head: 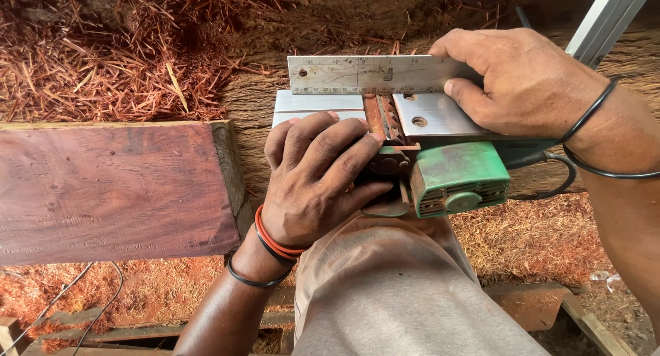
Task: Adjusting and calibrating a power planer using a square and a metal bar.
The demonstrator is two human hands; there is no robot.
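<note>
- Upside down, a green planer [454, 177] rests on the person's lap, its metal sole [433, 115] turned up so the cutter drum [383, 119] can be got at.
- Left hand [316, 181] lies curled over the planer's near side, fingers [309, 139] bent onto the sole and the drum's edge; it seems to steady the tool or turn the drum, though what the fingertips grip is hidden.
- Right hand [526, 84] presses a steel ruler [375, 74] flat along the sole's far edge, thumb and fingers closed on its right end, so that the ruler bridges the drum gap, probably as a straightedge against the blade.
- Black cord [557, 181] loops off the planer's right side, under the right wrist.
- Left of the hands a reddish plank [110, 187] lies on the bench, just beside the planer, apart from it.
- Red shavings [103, 60] are heaped beyond the plank and strewn on the floor below.
</note>
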